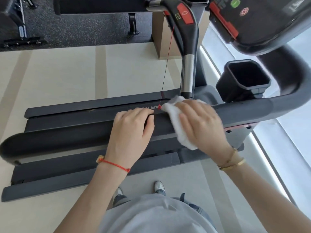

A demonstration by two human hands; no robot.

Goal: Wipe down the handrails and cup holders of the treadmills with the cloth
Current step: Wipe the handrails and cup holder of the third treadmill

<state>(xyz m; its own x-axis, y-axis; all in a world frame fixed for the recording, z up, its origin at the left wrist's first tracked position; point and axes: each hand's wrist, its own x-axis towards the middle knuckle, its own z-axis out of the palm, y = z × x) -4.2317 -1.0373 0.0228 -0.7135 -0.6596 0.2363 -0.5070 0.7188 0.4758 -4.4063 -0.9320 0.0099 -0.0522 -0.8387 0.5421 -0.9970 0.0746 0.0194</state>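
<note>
Right hand (201,125) is the working grip: fingers curling over the white cloth (178,126) and pressing it onto the near handrail (70,140), cloth wrapping over the top of the rail with a tail hanging off the near side under the palm. Handrail's long axis is running left-right across the view, so from the grip the unwiped-looking length is lying to its left, toward the rounded rail end; to its right the rail is curving up toward the console (262,22). Left hand (133,130) is sitting just left of the grip, fingers hooking over the far edge of the same rail, holding no cloth, looks like bracing only. It's right in the wipe path, so I'd judge it needs to slide left or lift before a leftward stroke. Cup holder (244,79) is up and to the right of the grip, beyond the rail, near but apart from the cloth; right hand is the nearer one for it. Steel upright grip bar (187,76) is standing just beyond the cloth, its base about touching the cloth's far corner. Right wrist is angling in from the lower right, palm down.
</note>
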